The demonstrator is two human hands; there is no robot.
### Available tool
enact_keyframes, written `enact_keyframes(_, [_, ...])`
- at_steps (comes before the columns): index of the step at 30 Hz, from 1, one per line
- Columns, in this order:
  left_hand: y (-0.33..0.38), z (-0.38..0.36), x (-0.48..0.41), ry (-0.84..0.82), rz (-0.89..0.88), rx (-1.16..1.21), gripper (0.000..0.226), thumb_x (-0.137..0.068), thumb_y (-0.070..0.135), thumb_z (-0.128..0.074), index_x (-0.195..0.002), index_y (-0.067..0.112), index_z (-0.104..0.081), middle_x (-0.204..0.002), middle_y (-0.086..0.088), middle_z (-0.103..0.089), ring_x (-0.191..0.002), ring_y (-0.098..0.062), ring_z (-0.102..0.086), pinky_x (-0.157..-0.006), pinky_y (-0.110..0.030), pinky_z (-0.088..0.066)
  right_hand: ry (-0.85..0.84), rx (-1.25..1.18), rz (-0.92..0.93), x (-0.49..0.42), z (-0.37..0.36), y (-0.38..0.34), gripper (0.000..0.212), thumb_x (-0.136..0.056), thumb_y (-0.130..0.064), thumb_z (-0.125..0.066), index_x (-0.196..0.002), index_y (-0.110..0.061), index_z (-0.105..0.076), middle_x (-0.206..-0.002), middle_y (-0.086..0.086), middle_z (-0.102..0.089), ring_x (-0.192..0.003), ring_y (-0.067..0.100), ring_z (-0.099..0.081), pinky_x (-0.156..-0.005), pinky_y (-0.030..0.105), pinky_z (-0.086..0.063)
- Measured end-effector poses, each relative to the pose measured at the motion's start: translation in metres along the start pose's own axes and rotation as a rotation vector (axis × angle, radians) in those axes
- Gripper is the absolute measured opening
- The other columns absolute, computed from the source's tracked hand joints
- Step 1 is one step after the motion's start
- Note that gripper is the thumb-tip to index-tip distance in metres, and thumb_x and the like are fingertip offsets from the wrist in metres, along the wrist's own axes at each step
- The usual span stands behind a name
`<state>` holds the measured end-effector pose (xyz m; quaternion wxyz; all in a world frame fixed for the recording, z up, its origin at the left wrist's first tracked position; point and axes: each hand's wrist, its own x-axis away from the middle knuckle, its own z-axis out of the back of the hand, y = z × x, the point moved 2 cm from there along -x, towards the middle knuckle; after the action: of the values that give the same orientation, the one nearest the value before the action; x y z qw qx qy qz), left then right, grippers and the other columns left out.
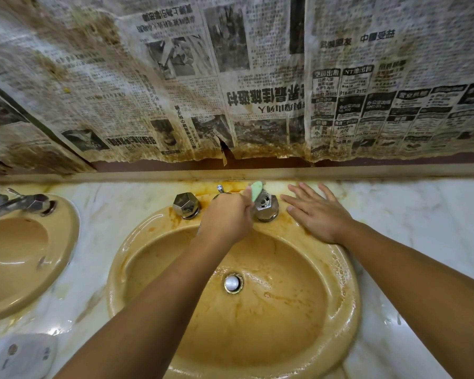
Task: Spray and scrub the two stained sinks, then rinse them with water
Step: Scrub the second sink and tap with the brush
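We are looking into the stained sink (257, 310) set in the table (422, 214). At its back rim our left hand (226, 218) is gripping a green scrubber (256, 190) against the tap handle (266, 207). Beside it, our right hand (318, 212) is resting flat, fingers (296, 201) spread, holding nothing.

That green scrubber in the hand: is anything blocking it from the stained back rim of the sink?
Partly. The left hand holds the green scrubber at the back rim, but the right tap handle stands directly beside it. The right hand rests flat further right.
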<state>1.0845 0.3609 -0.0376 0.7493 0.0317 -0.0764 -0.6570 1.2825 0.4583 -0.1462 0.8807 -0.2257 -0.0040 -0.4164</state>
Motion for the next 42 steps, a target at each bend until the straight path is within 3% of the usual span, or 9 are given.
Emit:
enact_keyframes(9, [0.007, -0.002, 0.005, -0.013, -0.098, -0.149, 0.043, -0.109, 0.034, -0.037, -0.150, 0.027, -0.047, -0.072, -0.003, -0.055, -0.068, -0.030, -0.057, -0.054, -0.038, -0.045, 0.005, -0.007, -0.006, 0.001, 0.003, -0.001, 0.056, -0.107, -0.060, -0.010, -0.160, -0.047, -0.019, -0.170, -0.020, 0.000, -0.154, -0.001, 0.013, -0.125, 0.042, 0.015])
enact_keyframes(16, [0.004, -0.001, 0.003, -0.001, -0.106, -0.029, 0.045, -0.108, 0.037, -0.041, -0.153, 0.029, -0.044, -0.074, -0.001, -0.057, -0.075, -0.029, -0.061, -0.060, -0.039, -0.050, 0.005, -0.004, -0.004, 0.002, 0.004, -0.002, 0.055, -0.107, -0.059, -0.011, -0.160, -0.047, -0.020, -0.170, -0.020, 0.000, -0.154, -0.001, 0.013, -0.125, 0.041, 0.015])
enact_keyframes(19, [-0.007, 0.007, -0.007, -0.007, 0.032, 0.141, 0.040, -0.107, 0.039, -0.045, -0.145, 0.030, -0.057, -0.079, -0.003, -0.066, -0.073, -0.024, -0.061, -0.060, -0.033, -0.048, 0.004, 0.001, -0.005, 0.002, 0.003, -0.002, 0.055, -0.107, -0.059, -0.010, -0.160, -0.048, -0.019, -0.170, -0.020, 0.000, -0.154, -0.001, 0.013, -0.125, 0.041, 0.015])
enact_keyframes(24, [-0.030, 0.010, -0.046, -0.315, 0.356, 0.634, 0.024, -0.103, 0.036, -0.059, -0.109, 0.022, -0.077, -0.066, -0.002, -0.052, -0.053, -0.019, -0.039, -0.053, -0.024, -0.030, -0.002, 0.002, -0.009, 0.001, 0.003, -0.001, 0.055, -0.106, -0.059, -0.009, -0.160, -0.049, -0.017, -0.169, -0.022, 0.002, -0.154, -0.002, 0.014, -0.125, 0.040, 0.015])
enact_keyframes(27, [-0.041, 0.012, -0.059, -0.563, 0.438, 0.676, 0.022, -0.102, 0.026, -0.059, -0.092, 0.008, -0.067, -0.061, -0.001, -0.041, -0.045, -0.013, -0.026, -0.042, -0.023, -0.019, -0.003, -0.005, -0.012, 0.001, 0.002, -0.001, 0.055, -0.106, -0.060, -0.009, -0.159, -0.050, -0.017, -0.169, -0.023, 0.002, -0.153, -0.003, 0.015, -0.125, 0.040, 0.016])
enact_keyframes(31, [-0.048, 0.020, -0.066, -0.701, 0.368, 0.600, 0.016, -0.102, 0.026, -0.060, -0.095, 0.013, -0.063, -0.057, 0.003, -0.039, -0.043, -0.010, -0.024, -0.037, -0.022, -0.017, -0.002, -0.003, -0.022, -0.001, 0.003, -0.002, 0.055, -0.106, -0.061, -0.008, -0.159, -0.052, -0.017, -0.169, -0.024, 0.001, -0.153, -0.003, 0.015, -0.125, 0.039, 0.015])
enact_keyframes(35, [-0.047, 0.017, -0.074, -0.664, 0.261, 0.548, 0.033, -0.102, 0.033, -0.061, -0.074, 0.016, -0.062, -0.058, 0.000, -0.039, -0.045, -0.014, -0.026, -0.044, -0.025, -0.019, -0.016, 0.009, -0.035, -0.002, 0.004, -0.003, 0.054, -0.105, -0.061, -0.007, -0.158, -0.053, -0.015, -0.168, -0.024, 0.002, -0.153, -0.003, 0.016, -0.125, 0.039, 0.016])
enact_keyframes(39, [-0.044, 0.035, -0.092, -0.682, 0.157, 0.480, 0.028, -0.097, 0.039, -0.068, -0.099, 0.013, -0.079, -0.063, 0.001, -0.043, -0.050, -0.014, -0.032, -0.048, -0.025, -0.026, -0.017, 0.004, -0.046, -0.004, 0.003, -0.002, 0.058, -0.101, -0.066, -0.002, -0.157, -0.056, -0.013, -0.168, -0.026, 0.004, -0.152, -0.004, 0.018, -0.125, 0.042, 0.014])
enact_keyframes(42, [-0.033, 0.034, -0.102, -0.645, 0.046, 0.278, 0.037, -0.096, 0.045, -0.066, -0.086, 0.011, -0.076, -0.062, 0.002, -0.050, -0.054, -0.017, -0.041, -0.050, -0.026, -0.034, -0.007, 0.003, -0.048, -0.005, 0.001, -0.001, 0.060, -0.099, -0.070, 0.001, -0.157, -0.058, -0.012, -0.168, -0.026, 0.003, -0.153, -0.003, 0.017, -0.126, 0.044, 0.012])
